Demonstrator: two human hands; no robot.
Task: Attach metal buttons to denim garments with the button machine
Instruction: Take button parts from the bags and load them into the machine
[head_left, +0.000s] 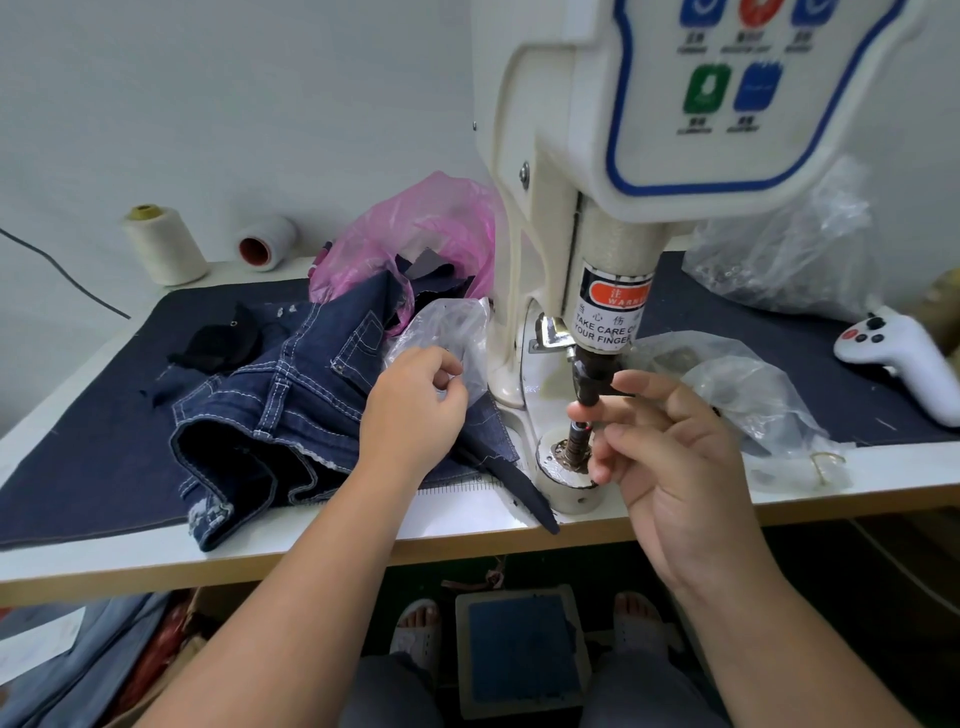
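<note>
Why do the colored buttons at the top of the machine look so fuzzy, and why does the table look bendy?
In the head view, the control panel sits close to the camera at the frame's edge, so its icons blur, while the warning label reads sharply. The wide-angle lens curves the table edge. Light is soft and even; the clear plastic bag shows mild glare.

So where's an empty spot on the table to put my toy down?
The dark mat is bare at the front left, before the jeans. There's another bare strip between the clear bags and the white controller. It's crowded around the button machine, where both hands, left and right, are busy.
</note>
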